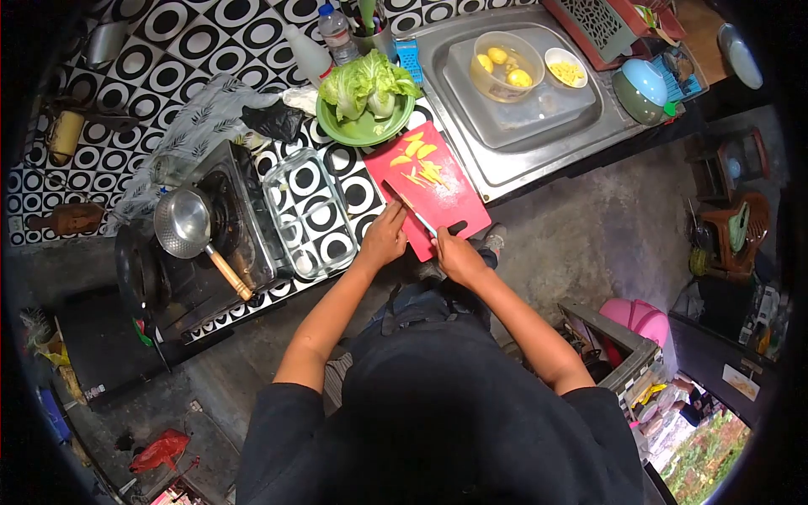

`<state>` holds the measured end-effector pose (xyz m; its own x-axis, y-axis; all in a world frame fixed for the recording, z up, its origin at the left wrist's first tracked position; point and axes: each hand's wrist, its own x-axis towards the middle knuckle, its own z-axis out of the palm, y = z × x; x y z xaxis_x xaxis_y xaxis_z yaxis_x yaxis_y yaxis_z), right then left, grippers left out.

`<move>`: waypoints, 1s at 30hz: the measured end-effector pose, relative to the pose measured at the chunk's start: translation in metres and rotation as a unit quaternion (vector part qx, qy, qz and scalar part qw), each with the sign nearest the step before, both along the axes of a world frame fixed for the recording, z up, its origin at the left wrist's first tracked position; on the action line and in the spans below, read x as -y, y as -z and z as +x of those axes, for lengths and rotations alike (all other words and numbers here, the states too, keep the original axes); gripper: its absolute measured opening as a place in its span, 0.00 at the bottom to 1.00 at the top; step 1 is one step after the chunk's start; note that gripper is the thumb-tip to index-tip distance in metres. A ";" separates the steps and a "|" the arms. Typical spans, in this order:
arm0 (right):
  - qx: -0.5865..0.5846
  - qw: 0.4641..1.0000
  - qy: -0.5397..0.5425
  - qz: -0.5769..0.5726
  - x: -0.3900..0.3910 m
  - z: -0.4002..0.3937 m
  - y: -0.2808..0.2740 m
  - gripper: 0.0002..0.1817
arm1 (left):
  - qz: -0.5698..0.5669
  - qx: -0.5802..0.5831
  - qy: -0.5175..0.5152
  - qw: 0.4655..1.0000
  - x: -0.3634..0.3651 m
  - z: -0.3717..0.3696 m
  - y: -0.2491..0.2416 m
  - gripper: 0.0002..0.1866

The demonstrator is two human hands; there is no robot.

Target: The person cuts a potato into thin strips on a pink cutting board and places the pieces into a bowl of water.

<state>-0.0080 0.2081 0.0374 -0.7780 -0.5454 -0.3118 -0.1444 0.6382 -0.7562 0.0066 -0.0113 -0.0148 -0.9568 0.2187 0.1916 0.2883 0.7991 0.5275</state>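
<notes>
My right hand (458, 257) is closed around the black handle of a knife (426, 222), whose blade points up and left over a red cutting board (454, 200). At the board's left edge, my left hand (385, 236) has its fingers drawn together beside the blade. Whatever those fingers hold is hidden. Yellow strips (430, 172) and larger yellow wedges (414, 148), which look like potato, lie on the upper part of the board.
Behind the board stands a green bowl (343, 133) of leafy greens. A glass dish (313, 215) and a stove with a perforated ladle (183, 223) are at left. On the sink at right sit a tub (486, 82) of yellow potatoes and a small white bowl (555, 55) of cut pieces.
</notes>
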 end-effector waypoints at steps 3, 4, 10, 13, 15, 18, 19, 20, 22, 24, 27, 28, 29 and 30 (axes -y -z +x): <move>0.009 1.000 -0.002 0.001 0.001 0.001 -0.002 0.15 | 0.005 0.012 0.004 1.000 0.002 -0.001 -0.001 0.24; 0.013 1.000 -0.003 0.003 0.001 0.001 -0.003 0.15 | 0.008 0.016 0.006 1.000 0.002 -0.002 -0.001 0.24; 0.024 1.000 -0.016 -0.010 -0.002 -0.005 -0.001 0.15 | 0.011 0.054 -0.011 0.998 -0.001 -0.002 -0.007 0.26; 0.036 0.999 -0.022 -0.012 -0.003 -0.008 -0.003 0.15 | 0.016 0.065 -0.015 0.998 -0.002 -0.003 -0.009 0.26; 0.049 0.999 -0.022 -0.007 -0.003 -0.009 -0.003 0.15 | 0.013 0.068 -0.018 0.997 -0.003 -0.003 -0.010 0.27; 0.057 0.998 -0.023 -0.004 -0.003 -0.011 -0.003 0.15 | 0.010 0.080 -0.025 0.996 -0.004 -0.004 -0.010 0.27; 0.059 0.998 -0.023 -0.004 -0.003 -0.011 -0.003 0.15 | 0.010 0.085 -0.027 0.996 -0.005 -0.003 -0.011 0.27; 0.059 0.998 -0.023 -0.003 -0.003 -0.011 -0.003 0.15 | 0.009 0.086 -0.026 0.996 -0.005 -0.003 -0.011 0.27; 0.057 0.998 -0.024 -0.001 -0.002 -0.013 -0.002 0.15 | 0.009 0.086 -0.023 0.996 -0.004 -0.005 -0.011 0.27; 0.056 0.998 -0.029 0.009 0.001 -0.012 -0.001 0.14 | 0.011 0.098 -0.024 0.995 -0.005 -0.005 -0.012 0.28; 0.062 0.998 -0.027 0.004 0.002 -0.012 0.000 0.15 | 0.012 0.109 -0.025 0.994 -0.004 -0.004 -0.013 0.28; 0.065 0.998 -0.025 -0.002 0.001 -0.013 0.001 0.16 | 0.012 0.111 -0.025 0.993 -0.003 -0.004 -0.013 0.28; 0.060 0.998 -0.030 -0.004 0.000 -0.014 0.003 0.16 | 0.012 0.103 -0.023 0.994 -0.003 -0.004 -0.013 0.28; 0.056 0.998 -0.035 -0.006 0.000 -0.016 0.005 0.16 | 0.012 0.095 -0.020 0.995 -0.002 -0.005 -0.012 0.28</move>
<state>-0.0241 0.2086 0.0320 -0.6987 -0.6014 -0.3874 -0.1025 0.6201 -0.7778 0.0020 -0.0090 -0.0024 -0.9842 0.1769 0.0104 0.1490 0.7945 0.5887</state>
